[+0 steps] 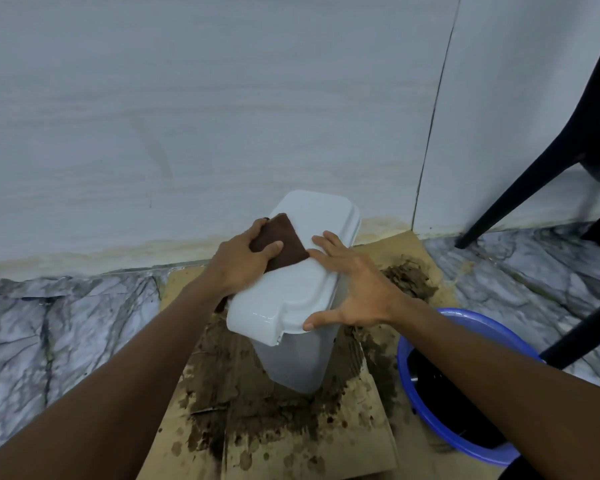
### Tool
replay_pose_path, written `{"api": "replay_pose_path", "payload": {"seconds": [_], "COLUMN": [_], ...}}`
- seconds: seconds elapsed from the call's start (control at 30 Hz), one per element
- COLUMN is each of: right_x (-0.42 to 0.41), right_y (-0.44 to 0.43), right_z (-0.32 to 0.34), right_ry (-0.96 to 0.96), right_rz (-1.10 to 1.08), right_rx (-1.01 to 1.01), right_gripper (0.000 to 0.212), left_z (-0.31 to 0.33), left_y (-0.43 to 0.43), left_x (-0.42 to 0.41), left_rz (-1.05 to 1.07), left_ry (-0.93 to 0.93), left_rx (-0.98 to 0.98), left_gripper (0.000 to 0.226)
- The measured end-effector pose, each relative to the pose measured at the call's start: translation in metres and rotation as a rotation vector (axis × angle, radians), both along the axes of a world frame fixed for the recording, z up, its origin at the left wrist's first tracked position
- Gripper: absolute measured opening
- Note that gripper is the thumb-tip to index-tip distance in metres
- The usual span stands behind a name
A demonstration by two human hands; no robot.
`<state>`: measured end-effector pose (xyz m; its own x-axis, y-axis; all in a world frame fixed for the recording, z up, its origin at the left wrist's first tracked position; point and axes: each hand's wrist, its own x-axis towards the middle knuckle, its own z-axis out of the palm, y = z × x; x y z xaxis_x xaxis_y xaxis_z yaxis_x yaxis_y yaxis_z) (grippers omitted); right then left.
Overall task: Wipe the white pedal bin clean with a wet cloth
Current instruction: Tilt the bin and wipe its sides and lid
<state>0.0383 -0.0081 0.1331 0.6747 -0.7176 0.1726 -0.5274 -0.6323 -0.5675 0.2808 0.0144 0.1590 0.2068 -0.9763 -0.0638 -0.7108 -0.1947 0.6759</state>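
The white pedal bin (293, 362) stands upright on cardboard near the wall, its lid (312, 216) closed and glossy. A dark brown cloth (288, 242) lies flat on the left half of the lid. My left hand (243, 258) grips the cloth's near left edge, thumb on top, and presses it on the lid. My right hand (355, 282) rests spread on the lid's right side, fingers apart, thumb at the front rim, its fingertips touching the cloth's corner.
The cardboard sheet (361, 441) under the bin is smeared with wet brown mud. A blue basin (433, 393) with dark water sits close on the right. Black chair legs (520, 188) stand at the far right. A white wall rises right behind the bin on a marble floor (66, 327).
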Motion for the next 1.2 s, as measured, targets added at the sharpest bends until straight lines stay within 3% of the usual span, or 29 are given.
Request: {"api": "replay_pose_path", "payload": {"seconds": [0.13,0.3,0.5,0.63,0.93,1.2], "right_x": [-0.002,0.004,0.012,0.016,0.011,0.012], "right_y": [-0.005,-0.008,0.018,0.031,0.029,0.008], "right_z": [0.009,0.023,0.026,0.022,0.011,0.013], "right_ry": [-0.009,0.121,0.179,0.195,0.026,-0.069], "right_rz": [0.11,0.134,0.142,0.137,0.193,0.13], "right_rx": [-0.03,-0.037,-0.023,-0.129,-0.249,-0.194], "right_gripper": [0.121,0.113,0.119,0.12,0.093,0.092], "left_z": [-0.01,-0.015,-0.014,-0.016,-0.021,-0.006], "left_y": [0.025,0.046,0.062,0.07,0.069,0.044], "left_x": [-0.003,-0.011,-0.021,-0.02,-0.023,-0.028], "left_rz": [0.097,0.284,0.144,0.121,0.164,0.213], "left_ry": [-0.065,-0.015,-0.167,-0.16,-0.098,-0.041], "left_rx": [-0.082,-0.125,-0.07,-0.203,-0.401,-0.409], "left_gripper": [0.067,0.068,0.07,0.063,0.044,0.041]}}
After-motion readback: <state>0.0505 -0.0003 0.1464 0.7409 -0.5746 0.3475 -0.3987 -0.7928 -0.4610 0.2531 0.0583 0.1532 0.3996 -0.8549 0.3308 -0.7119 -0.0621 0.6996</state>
